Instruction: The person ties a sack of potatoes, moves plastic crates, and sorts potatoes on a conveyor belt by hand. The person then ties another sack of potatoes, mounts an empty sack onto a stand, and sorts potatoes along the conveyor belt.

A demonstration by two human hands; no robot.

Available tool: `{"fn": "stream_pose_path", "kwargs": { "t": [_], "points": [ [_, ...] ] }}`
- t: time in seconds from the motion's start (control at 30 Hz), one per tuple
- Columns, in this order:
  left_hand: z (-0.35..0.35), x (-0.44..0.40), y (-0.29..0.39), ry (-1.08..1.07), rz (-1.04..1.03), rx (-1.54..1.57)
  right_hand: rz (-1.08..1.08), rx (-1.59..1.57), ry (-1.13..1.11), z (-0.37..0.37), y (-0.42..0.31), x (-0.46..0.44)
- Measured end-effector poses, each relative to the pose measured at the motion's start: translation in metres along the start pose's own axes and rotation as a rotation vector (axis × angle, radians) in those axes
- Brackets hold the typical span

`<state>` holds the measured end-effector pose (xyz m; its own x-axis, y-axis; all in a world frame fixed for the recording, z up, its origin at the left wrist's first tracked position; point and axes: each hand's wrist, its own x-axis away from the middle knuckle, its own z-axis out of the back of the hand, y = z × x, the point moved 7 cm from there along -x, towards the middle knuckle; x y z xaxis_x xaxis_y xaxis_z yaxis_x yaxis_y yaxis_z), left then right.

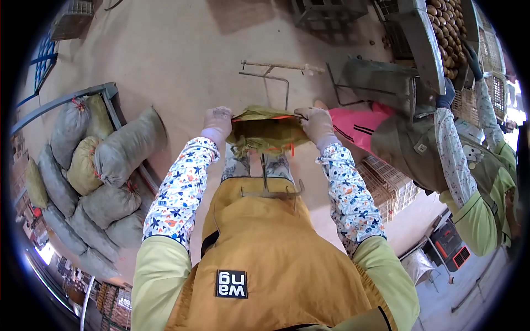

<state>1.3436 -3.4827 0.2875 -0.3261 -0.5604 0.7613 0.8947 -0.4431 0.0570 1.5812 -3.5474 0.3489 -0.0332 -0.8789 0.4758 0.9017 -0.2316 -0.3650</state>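
Note:
A green woven sack (267,132) is held up in front of me with its mouth spread wide. My left hand (218,122), in a pale glove, is closed on the left edge of the sack's mouth. On the opposite edge, my right hand (317,124), gloved alike, grips the rim. Orange bits show along the sack's edge. Just beyond the sack and again below it, a metal frame (286,88) with bent rods is visible; the sack hides its middle.
Filled sacks (130,149) are piled at the left beside a blue metal rail (66,105). At the right, a co-worker (469,165) reaches to a metal chute (422,44) with round brown produce (446,33). Plastic crates (386,185) stand at lower right.

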Motion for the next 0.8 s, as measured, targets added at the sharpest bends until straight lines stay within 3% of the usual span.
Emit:
{"fn": "stream_pose_path", "kwargs": {
  "t": [0.07, 0.17, 0.2, 0.27, 0.33, 0.4, 0.43, 0.57, 0.63, 0.73, 0.77, 0.8],
  "points": [
    [0.017, -0.001, -0.006, -0.049, 0.025, -0.001, -0.029, -0.055, 0.006, -0.002, 0.014, -0.009],
    [0.038, 0.004, -0.013, 0.000, 0.067, 0.231, 0.015, -0.128, 0.250, 0.020, 0.033, -0.019],
    [0.041, -0.004, -0.012, 0.064, -0.034, 0.401, 0.011, -0.129, 0.253, 0.021, 0.041, -0.024],
    [0.045, -0.020, -0.013, 0.129, -0.140, 0.568, -0.005, -0.620, 0.251, 0.023, 0.054, -0.033],
    [0.065, -0.032, -0.028, 0.479, -0.025, 0.430, -0.023, -0.781, 0.206, 0.019, 0.051, -0.044],
    [0.085, -0.042, -0.024, 0.403, -0.054, 0.565, -0.278, -1.005, 0.119, 0.002, 0.063, -0.054],
    [0.089, -0.046, -0.022, 0.323, -0.082, 0.696, -0.189, -1.012, 0.212, 0.001, 0.066, -0.060],
    [0.091, -0.058, -0.023, 0.330, -0.136, 0.644, -0.178, -0.974, 0.356, -0.013, 0.074, -0.077],
    [0.090, -0.065, -0.024, 0.413, -0.137, 0.561, -0.176, -0.573, 0.500, 0.002, 0.066, -0.075],
    [0.099, -0.069, -0.013, 0.354, -0.078, 0.648, -0.373, -0.414, 0.415, -0.012, 0.074, -0.076],
    [0.089, -0.075, -0.006, 0.142, -0.026, 0.498, -0.371, -0.416, 0.409, -0.020, 0.079, -0.078],
    [0.083, -0.082, -0.006, 0.144, -0.018, 0.500, -0.420, -0.462, 0.366, -0.033, 0.089, -0.083]
  ]
}}
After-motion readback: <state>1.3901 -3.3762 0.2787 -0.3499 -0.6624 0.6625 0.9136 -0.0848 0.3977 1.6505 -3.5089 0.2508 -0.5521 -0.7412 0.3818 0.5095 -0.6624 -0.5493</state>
